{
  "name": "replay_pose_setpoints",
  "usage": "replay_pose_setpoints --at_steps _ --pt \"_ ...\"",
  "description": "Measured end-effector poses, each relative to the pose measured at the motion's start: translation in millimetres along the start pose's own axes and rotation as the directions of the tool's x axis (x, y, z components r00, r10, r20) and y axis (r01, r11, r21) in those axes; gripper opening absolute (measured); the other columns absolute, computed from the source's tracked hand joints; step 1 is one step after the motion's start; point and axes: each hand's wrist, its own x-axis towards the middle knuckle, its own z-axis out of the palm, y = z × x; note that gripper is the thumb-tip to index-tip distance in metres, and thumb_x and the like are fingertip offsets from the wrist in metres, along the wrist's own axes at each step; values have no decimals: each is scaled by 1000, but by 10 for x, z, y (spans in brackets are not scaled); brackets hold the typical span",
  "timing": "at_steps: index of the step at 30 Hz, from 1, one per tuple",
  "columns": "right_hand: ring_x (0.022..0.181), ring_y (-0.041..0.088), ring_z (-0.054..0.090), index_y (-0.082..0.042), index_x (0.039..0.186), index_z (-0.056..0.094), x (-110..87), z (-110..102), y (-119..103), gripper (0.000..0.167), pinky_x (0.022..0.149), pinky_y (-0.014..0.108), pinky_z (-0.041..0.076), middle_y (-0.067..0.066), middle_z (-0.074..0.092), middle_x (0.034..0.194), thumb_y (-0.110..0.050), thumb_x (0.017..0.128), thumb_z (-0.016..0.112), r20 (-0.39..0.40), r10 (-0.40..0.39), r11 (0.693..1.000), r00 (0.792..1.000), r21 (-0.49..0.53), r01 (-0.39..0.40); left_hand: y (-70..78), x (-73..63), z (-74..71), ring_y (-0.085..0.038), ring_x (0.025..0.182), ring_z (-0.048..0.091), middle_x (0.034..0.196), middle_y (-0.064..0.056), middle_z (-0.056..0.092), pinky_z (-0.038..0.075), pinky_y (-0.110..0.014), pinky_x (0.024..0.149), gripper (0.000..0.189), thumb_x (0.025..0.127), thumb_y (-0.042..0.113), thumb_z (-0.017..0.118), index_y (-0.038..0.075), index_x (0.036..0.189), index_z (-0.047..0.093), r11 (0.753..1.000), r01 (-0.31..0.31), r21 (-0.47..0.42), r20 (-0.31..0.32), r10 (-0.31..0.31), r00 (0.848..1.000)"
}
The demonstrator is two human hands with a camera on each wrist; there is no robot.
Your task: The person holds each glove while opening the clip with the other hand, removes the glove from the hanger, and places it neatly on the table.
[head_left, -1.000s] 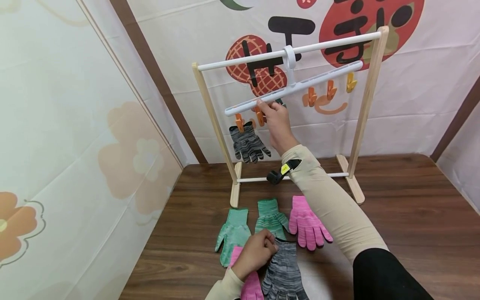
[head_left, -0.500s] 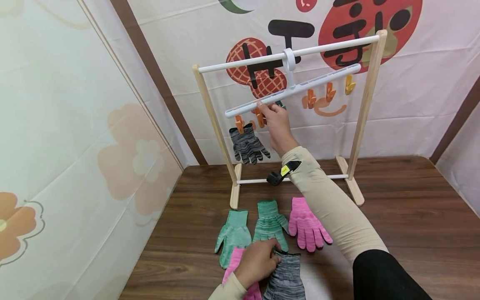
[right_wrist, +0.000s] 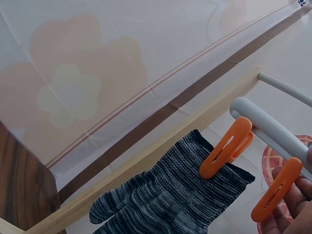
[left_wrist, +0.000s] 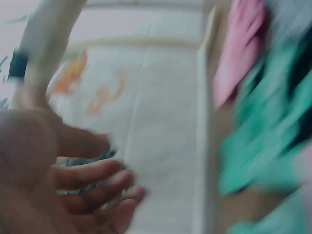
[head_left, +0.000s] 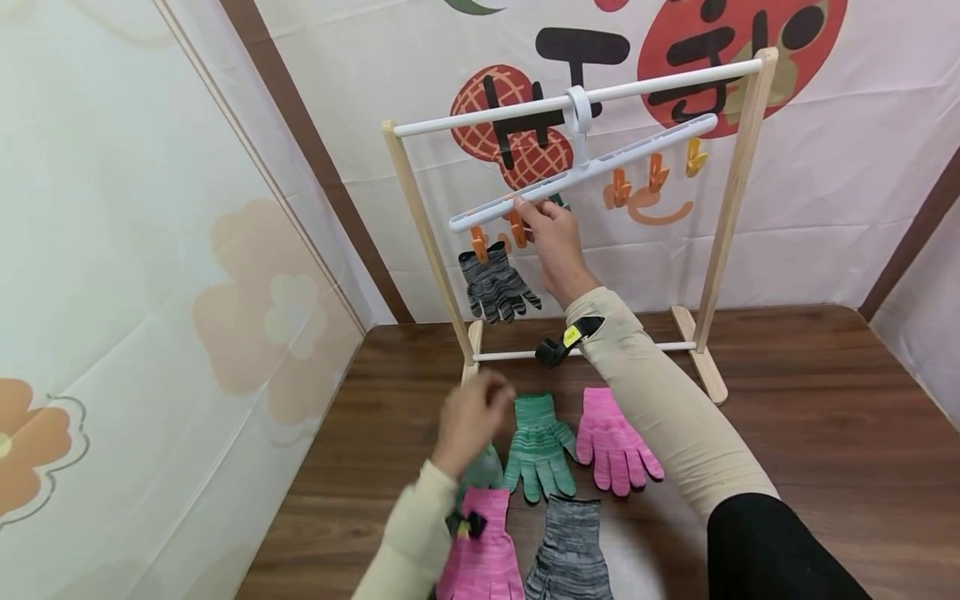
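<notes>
My right hand (head_left: pixel 558 250) grips the left half of the white clip hanger (head_left: pixel 637 156), fingers beside an orange clothespin (right_wrist: pixel 278 190). The hanger hooks over the rack's top bar and tilts, left end low. From the leftmost orange clothespin (right_wrist: pixel 226 147) hangs a grey-black striped glove (right_wrist: pixel 180 185), pinched at its cuff. My left hand (head_left: pixel 472 425) is raised over the table with loosely bent fingers and nothing in them; it is blurred in the left wrist view. Below it lies a mint glove (head_left: pixel 483 471), partly hidden. A loose grey glove (head_left: pixel 572 546) lies flat at the front.
The drying rack (head_left: pixel 738 200) has wooden legs and stands at the back of the brown table (head_left: pixel 825 433). A green glove (head_left: pixel 540 450) and two pink gloves, one right (head_left: pixel 615 442) and one front (head_left: pixel 483 550), lie on the table. Several clothespins hang from the hanger's right half.
My left hand has let go of the grey glove's cuff and moved up and left over the mint glove. The grey glove lies slightly lower than a second ago. My right hand stays on the hanger.
</notes>
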Motion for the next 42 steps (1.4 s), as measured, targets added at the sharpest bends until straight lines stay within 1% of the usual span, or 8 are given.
replay_pose_setpoints --at_steps 3,5,9,12,19,28,36,42 --pt "106 17 54 -3 116 71 17 -14 -22 35 96 36 44 6 66 117 -34 101 66 0 8 1000 1000 -9 -8 -69 509 -201 -24 90 65 103 -7 70 52 -41 79 24 98 25 69 8 114 70 993 16 -117 -214 -40 976" --pt "104 17 54 -3 116 72 18 -16 -19 35 95 36 44 5 67 117 -34 101 66 4 23 1000 1000 -19 -23 -74 770 -320 -28 98 66 111 -12 69 53 -43 85 30 99 23 68 3 121 67 977 1 -215 -290 -65 955" --pt "102 16 53 -3 115 72 11 -15 -5 34 94 36 44 5 68 114 -33 100 67 1 29 999 1000 -25 -29 -6 1120 -475 -29 113 64 123 -16 66 50 -41 97 41 101 25 65 1 134 61 928 -38 -369 -308 -83 948" --pt "102 16 54 -3 115 72 0 -15 -15 34 94 36 44 6 68 113 -33 101 66 2 17 999 1000 -30 -17 70 1283 -525 -29 113 63 118 -16 67 50 -41 96 39 101 25 66 1 132 63 904 -53 -423 -301 -85 950" --pt "100 16 53 -3 113 72 -23 -53 -1 30 92 35 44 8 71 110 -30 102 65 2 13 999 1000 -40 -13 159 1379 -501 -27 103 67 99 -13 67 53 -41 85 21 96 18 72 1 108 72 882 -61 -467 -323 -106 940" --pt "110 20 57 -4 121 68 -152 -158 -7 35 93 36 46 7 64 119 -33 101 65 30 -60 979 998 -196 65 174 1410 -520 -22 92 64 92 -10 65 46 -26 75 21 96 15 71 -3 109 72 855 -48 -517 -310 -135 941" --pt "99 22 61 -7 116 70 -340 -216 16 31 78 32 46 7 69 106 -34 101 65 28 -188 911 982 -369 185 175 1425 -521 -12 75 53 81 -3 60 40 -23 65 18 95 14 71 -3 104 71 850 -58 -523 -335 -143 931" --pt "95 23 67 -3 114 72 -447 -115 89 26 80 32 51 8 73 103 -25 102 64 207 -310 828 928 -421 370 162 1447 -492 -11 70 49 77 -1 56 37 -23 62 17 95 11 71 -3 104 70 853 -67 -517 -344 -136 929"
